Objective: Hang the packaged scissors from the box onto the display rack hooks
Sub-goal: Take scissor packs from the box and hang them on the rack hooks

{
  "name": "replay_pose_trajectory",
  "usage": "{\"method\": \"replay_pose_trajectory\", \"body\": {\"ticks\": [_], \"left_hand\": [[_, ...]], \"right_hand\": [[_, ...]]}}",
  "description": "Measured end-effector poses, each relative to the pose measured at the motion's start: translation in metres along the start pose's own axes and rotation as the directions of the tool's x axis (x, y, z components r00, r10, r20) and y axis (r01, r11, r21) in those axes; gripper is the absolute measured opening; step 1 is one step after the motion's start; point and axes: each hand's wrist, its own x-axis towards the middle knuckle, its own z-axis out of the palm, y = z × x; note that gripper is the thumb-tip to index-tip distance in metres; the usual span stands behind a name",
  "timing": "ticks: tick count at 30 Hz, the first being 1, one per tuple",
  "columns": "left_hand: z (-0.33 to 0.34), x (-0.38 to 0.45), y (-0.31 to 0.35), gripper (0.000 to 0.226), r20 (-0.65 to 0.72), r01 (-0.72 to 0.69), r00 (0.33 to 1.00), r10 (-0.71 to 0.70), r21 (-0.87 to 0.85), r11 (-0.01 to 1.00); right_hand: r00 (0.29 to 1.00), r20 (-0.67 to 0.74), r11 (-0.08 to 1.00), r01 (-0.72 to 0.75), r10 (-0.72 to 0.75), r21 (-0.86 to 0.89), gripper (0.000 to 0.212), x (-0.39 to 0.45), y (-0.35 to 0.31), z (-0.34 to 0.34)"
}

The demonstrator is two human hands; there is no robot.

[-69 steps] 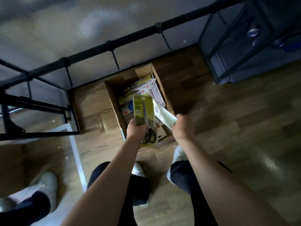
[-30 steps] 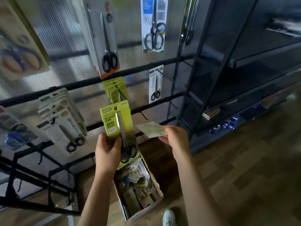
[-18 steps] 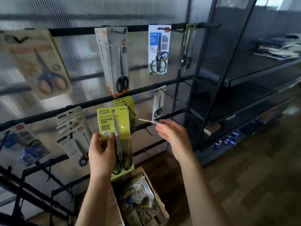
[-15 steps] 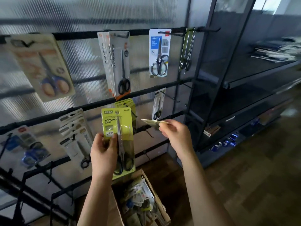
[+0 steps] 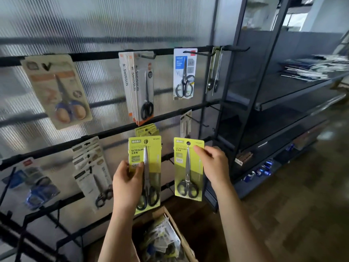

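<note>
cardboard box (image 5: pixel 186 244) lowest in view, packs inside. left hand (image 5: pixel 126 183) grips a yellow scissors pack (image 5: pixel 154 159); right hand (image 5: pixel 214 164) pinches a second yellow pack (image 5: pixel 188 168). both upright before display rack (image 5: pixel 113 134), unhung.

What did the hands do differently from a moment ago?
The right hand turned its yellow pack from edge-on to face-on, upright beside the other. The left hand kept its grip on its scissors pack; the matching packs on the hook stayed hanging.

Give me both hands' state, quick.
Left hand: grips a yellow scissors pack.
Right hand: pinches a second yellow pack.
</note>
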Motion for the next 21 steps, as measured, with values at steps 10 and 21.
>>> {"method": "replay_pose_trajectory", "body": {"ticks": [10,21], "left_hand": [[-0.003,0.021,-0.004,0.009,-0.177,0.033,0.984,-0.032,0.004,0.999],[0.019,0.034,-0.019,0.015,-0.262,0.066,0.963,-0.061,0.008,0.998]], "right_hand": [[0.947,0.321,1.000,-0.007,0.014,-0.022,0.039,0.030,0.024,0.046],[0.893,0.449,1.000,0.016,-0.003,-0.026,0.038,0.072,0.045,0.075]]}}
